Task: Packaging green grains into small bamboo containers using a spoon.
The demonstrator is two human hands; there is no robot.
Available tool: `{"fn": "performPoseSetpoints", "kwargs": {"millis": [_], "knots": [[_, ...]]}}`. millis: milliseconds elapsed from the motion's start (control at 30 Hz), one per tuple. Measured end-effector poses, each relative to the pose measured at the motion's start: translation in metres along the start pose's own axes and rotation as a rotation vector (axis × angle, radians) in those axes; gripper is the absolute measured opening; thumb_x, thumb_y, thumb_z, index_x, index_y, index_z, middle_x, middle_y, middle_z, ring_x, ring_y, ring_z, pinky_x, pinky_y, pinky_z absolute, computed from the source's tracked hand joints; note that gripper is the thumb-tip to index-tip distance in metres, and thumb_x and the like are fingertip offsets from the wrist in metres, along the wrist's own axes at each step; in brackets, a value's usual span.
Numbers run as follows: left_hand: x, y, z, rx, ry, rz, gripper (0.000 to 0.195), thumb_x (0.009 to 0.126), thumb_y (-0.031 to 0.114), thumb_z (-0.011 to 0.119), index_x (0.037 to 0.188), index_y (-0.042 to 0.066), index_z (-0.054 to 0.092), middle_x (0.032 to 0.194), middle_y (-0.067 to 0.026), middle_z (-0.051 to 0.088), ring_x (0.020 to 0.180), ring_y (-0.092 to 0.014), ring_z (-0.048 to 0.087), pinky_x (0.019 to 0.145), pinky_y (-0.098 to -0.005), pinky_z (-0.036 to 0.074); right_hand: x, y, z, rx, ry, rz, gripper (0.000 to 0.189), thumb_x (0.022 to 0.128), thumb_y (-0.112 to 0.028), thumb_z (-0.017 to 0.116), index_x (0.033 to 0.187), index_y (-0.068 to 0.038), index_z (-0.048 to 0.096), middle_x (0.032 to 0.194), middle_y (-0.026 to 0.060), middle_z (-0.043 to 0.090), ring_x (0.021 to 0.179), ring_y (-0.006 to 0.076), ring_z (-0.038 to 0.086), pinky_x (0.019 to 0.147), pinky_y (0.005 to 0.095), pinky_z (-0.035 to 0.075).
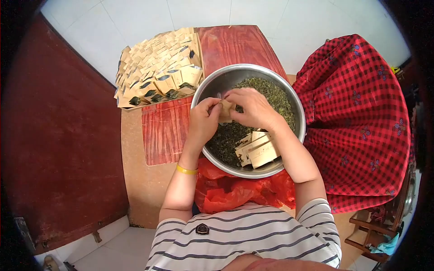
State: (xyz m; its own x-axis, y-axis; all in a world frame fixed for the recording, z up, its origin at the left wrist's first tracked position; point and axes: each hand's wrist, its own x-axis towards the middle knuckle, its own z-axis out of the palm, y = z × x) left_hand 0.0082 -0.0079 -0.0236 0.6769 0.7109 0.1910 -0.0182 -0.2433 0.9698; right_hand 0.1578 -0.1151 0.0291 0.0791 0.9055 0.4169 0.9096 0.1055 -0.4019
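Both my hands are over a large stainless-steel basin. My left hand pinches one side of a small kraft paper packet, and my right hand holds its other side near the top. Behind the packet a small clear object shows, partly hidden by the fingers. Dried green leaves fill the far right of the basin, and darker leaves lie at its near left. Several flat kraft packets rest on the leaves at the near right, beside my right forearm.
Left of the basin, a shallow cardboard box holds many upright kraft packets, some showing dark leaves. Under the basin are a red wood-grain board and crumpled red plastic. A red checked cloth covers something bulky at the right.
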Motion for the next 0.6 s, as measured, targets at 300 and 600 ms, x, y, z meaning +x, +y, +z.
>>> {"fn": "performPoseSetpoints", "kwargs": {"millis": [300,600], "knots": [[0.003,0.003,-0.001,-0.11,0.014,-0.042,0.016,0.093,0.009,0.06,0.102,-0.003,0.066,0.087,-0.0127,0.07,0.075,-0.016,0.067,0.069,-0.0287,0.053,0.0,0.002,-0.016,0.192,-0.212,0.215,0.019,0.083,-0.017,0.067,0.096,-0.004,0.068,0.094,0.014,0.066,0.089,0.0314,0.065,0.076,0.0408,0.051],[0.005,-0.014,0.012,-0.05,0.185,0.159,0.029,0.092,0.007,0.056,0.12,-0.001,0.057,0.103,-0.018,0.068,0.093,-0.032,0.068,0.084,-0.0379,0.053,0.037,0.016,-0.037,0.255,0.316,0.303,0.015,0.091,-0.009,0.065,0.103,0.001,0.065,0.09,0.008,0.067,0.08,0.013,0.062,0.069,0.0266,0.05]]}}
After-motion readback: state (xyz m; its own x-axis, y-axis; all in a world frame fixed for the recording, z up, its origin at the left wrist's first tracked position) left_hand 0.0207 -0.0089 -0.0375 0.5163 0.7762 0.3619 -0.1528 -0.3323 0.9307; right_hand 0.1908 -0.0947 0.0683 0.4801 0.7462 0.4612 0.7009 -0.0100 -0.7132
